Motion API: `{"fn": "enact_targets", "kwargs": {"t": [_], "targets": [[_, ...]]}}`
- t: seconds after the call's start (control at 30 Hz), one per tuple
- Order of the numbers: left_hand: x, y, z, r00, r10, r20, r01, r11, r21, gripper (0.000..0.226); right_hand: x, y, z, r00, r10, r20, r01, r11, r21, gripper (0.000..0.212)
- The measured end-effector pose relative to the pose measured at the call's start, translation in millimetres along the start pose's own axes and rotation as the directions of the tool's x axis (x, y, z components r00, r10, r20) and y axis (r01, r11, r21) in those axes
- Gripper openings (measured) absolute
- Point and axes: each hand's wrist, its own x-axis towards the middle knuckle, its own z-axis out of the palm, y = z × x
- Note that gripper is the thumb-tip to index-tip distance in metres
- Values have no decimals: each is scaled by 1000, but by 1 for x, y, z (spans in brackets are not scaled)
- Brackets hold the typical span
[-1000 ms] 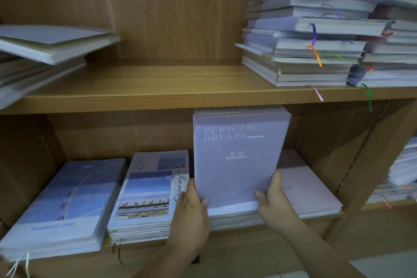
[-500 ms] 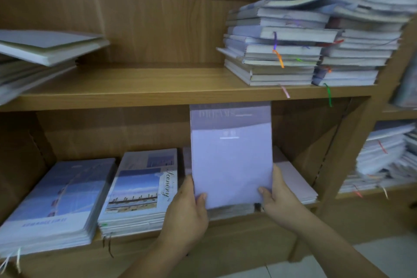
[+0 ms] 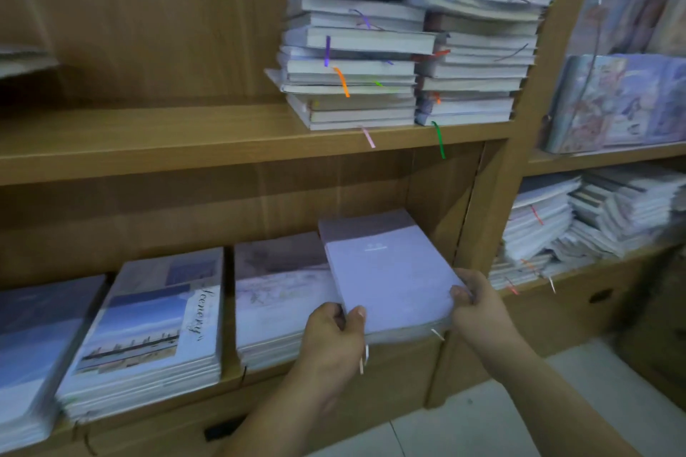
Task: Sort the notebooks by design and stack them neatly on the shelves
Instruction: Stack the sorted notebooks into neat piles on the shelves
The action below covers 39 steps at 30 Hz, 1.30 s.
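Note:
A small bundle of lilac notebooks [image 3: 386,275] lies nearly flat at the right end of the lower shelf [image 3: 334,375], its near edge jutting past the shelf front. My left hand [image 3: 334,336] grips its near left corner, thumb on the cover. My right hand [image 3: 473,302] pinches the near right corner. To its left sits a pale lilac stack [image 3: 274,300], then a stack with a sky photo cover [image 3: 156,323], then a blue stack [image 3: 33,349].
On the upper shelf [image 3: 167,145], two tall untidy piles of notebooks with coloured ribbons [image 3: 408,48] stand at the right. A wooden upright [image 3: 493,197] borders the bay. The neighbouring bay holds more piles [image 3: 594,219]. Tiled floor [image 3: 501,415] lies below.
The lilac notebooks stood upright before the lower shelf; they have tipped down nearly flat and shifted right toward the upright. My view has swung to the right.

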Motion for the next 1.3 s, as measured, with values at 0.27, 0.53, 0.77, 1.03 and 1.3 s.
{"fn": "enact_targets", "kwargs": {"t": [0.27,0.53,0.77,1.03,1.3], "targets": [[41,7,35,999,-35,-28,34,999,-21,33,36,7,12,976,-7,-219,4,1000,-15,15],[56,6,49,989,-110,-101,103,992,-69,27,57,23,21,998,-22,-60,10,982,-189,53],[67,-9,59,997,21,-77,-13,994,109,26,60,29,18,990,61,-129,-61,998,7,55],[67,-23,46,991,52,121,-86,951,296,42,53,38,24,965,216,-146,-149,916,372,67],[53,-41,45,970,165,182,-242,751,614,66,43,56,24,949,282,-144,-226,922,313,50]]}}
